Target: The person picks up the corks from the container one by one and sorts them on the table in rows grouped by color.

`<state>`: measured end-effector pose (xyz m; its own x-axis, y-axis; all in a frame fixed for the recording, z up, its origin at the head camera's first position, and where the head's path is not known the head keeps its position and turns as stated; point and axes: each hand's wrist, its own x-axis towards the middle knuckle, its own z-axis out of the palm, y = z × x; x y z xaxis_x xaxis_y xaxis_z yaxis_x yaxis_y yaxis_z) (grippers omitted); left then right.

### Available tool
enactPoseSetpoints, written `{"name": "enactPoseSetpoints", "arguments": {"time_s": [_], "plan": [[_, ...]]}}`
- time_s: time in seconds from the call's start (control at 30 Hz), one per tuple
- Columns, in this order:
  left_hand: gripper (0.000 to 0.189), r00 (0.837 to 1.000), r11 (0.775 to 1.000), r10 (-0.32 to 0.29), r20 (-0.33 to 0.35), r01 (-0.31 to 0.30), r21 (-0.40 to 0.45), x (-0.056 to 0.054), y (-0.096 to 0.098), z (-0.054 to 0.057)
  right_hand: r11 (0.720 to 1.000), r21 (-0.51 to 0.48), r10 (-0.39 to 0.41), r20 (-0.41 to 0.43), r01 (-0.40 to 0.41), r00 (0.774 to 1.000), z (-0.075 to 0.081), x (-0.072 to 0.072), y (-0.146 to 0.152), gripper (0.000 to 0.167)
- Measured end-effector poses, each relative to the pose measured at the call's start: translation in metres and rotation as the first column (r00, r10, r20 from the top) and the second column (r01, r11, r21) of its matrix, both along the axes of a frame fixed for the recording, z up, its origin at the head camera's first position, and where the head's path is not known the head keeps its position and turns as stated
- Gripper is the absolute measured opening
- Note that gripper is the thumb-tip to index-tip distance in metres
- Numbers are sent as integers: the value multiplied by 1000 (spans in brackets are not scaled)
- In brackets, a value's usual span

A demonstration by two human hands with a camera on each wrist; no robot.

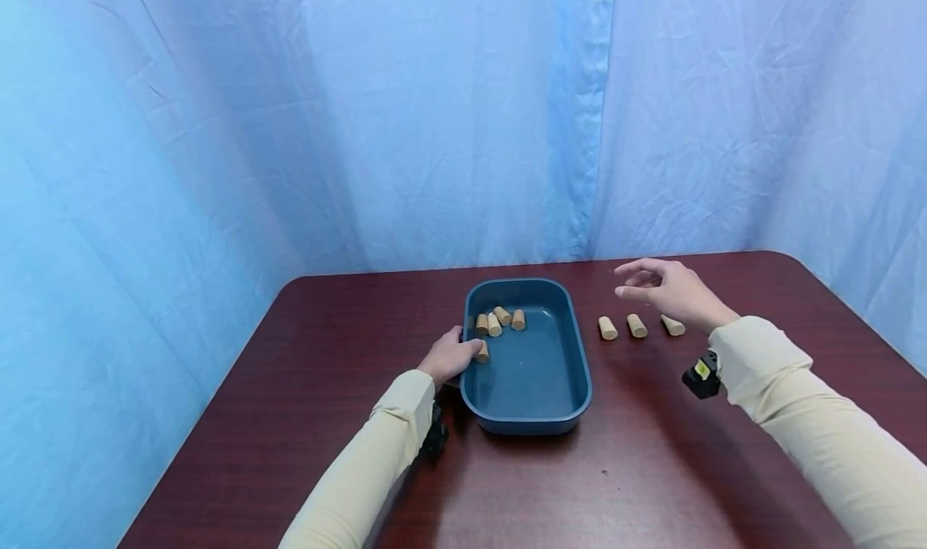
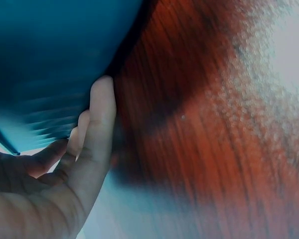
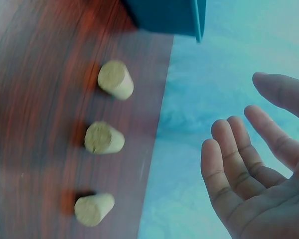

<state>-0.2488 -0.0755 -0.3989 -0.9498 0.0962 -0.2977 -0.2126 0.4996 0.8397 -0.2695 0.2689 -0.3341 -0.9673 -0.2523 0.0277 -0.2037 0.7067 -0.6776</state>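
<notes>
A dark blue plastic tub point(image 1: 529, 380) stands on the table, with several cork stoppers point(image 1: 518, 319) lying in its far left part. At the tub's left side, my left hand point(image 1: 451, 357) grips the wall, thumb over the rim and fingers against the ribbed outside point(image 2: 50, 117). To the right of the tub, three more corks point(image 1: 637, 326) lie in a row on the tabletop. My right hand point(image 1: 669, 290) hovers above and behind this row, holding nothing. Its fingers point(image 3: 239, 164) are loosely bent and apart from the corks point(image 3: 104, 138) in the right wrist view.
The dark red wood-grain table point(image 1: 348, 388) has rounded far corners. Pale blue curtains point(image 1: 449, 130) hang behind it and on both sides. A black wrist camera point(image 1: 702, 376) is strapped below the right sleeve.
</notes>
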Motion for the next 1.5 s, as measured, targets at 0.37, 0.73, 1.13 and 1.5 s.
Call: {"name": "enactPoseSetpoints", "arguments": {"time_s": [0.37, 0.73, 1.13, 1.5], "plan": [[54, 1000, 1000, -4, 1, 4, 1, 0, 0, 0, 999, -27, 39, -26, -40, 999, 8, 8, -35, 45], [54, 1000, 1000, 2, 2, -2, -8, 2, -1, 1, 995, -56, 81, -44, -83, 996, 10, 7, -64, 43], [53, 1000, 1000, 0, 0, 0, -10, 0, 0, -1, 989, -58, 138, -15, -139, 990, 15, 2, -90, 44], [54, 1000, 1000, 7, 13, -7, -14, 0, 0, 1, 985, -28, 170, 59, -169, 984, 14, -6, -113, 46]]}}
